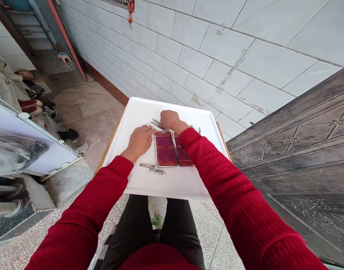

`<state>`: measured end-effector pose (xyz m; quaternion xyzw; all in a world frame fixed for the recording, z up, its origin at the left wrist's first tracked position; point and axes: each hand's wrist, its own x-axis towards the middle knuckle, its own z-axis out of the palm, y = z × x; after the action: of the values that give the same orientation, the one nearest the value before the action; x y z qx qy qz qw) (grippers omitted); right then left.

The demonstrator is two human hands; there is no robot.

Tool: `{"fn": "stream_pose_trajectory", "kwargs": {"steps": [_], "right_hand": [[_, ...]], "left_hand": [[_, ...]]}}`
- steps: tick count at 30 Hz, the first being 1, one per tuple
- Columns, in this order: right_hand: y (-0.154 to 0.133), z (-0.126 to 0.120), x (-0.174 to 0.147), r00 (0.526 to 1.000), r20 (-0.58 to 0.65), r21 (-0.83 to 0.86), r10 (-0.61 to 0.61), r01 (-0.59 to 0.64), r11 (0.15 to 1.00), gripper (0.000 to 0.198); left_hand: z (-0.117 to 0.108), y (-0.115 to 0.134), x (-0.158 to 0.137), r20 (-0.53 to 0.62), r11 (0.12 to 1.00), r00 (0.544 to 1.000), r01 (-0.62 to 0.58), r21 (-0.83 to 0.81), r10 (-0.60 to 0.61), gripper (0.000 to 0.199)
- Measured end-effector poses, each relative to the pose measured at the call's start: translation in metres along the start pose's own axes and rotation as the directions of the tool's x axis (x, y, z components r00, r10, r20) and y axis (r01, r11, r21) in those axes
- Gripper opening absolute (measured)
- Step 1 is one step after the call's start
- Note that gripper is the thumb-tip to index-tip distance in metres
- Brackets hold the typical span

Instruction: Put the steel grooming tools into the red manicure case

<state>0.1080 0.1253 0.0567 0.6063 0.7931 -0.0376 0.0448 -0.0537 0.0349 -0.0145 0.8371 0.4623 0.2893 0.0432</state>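
An unfolded manicure case (166,150) with a purple-red lining lies on the white tray (138,183). My left hand (139,140) rests at its upper left corner, fingers stretched toward the edge and touching it. Just beyond the case, my right hand (170,119) is closed, knuckles up, over several slim metal tools (156,123); what its fingers grip is hidden beneath it. Left of the case's lower corner are a nail clipper (146,165) and a second nail clipper (157,171). My right sleeve covers part of the case's right half.
More small metal pieces (199,130) show past my right wrist. A tiled wall (183,75) stands behind the tray, and a grey patterned panel (296,157) rises at the right. At the left is a rack (45,123) with shoes. My legs are below the tray's near edge.
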Motion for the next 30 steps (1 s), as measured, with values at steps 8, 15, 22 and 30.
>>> {"fn": "stream_pose_trajectory", "kwargs": {"steps": [8,15,22,30], "right_hand": [[0.018,0.013,-0.017,0.978,-0.192,0.406,0.083,0.002,0.914,0.013],[0.025,0.033,-0.049,0.993,-0.054,0.966,0.105,0.026,0.258,0.031],[0.026,0.043,-0.069,0.992,-0.121,0.979,-0.025,0.124,0.162,0.064],[0.020,0.053,-0.075,0.992,-0.120,0.942,-0.032,0.124,0.312,0.057]], "left_hand": [[-0.002,0.001,0.000,0.003,1.000,1.000,-0.002,-0.008,0.002,0.045],[0.000,0.000,0.001,0.000,1.000,1.000,0.001,0.004,-0.001,0.044],[-0.002,0.002,0.002,0.001,1.000,1.000,-0.006,0.001,0.006,0.045],[-0.002,0.004,0.002,-0.010,1.000,0.999,0.031,-0.003,-0.031,0.045]]}}
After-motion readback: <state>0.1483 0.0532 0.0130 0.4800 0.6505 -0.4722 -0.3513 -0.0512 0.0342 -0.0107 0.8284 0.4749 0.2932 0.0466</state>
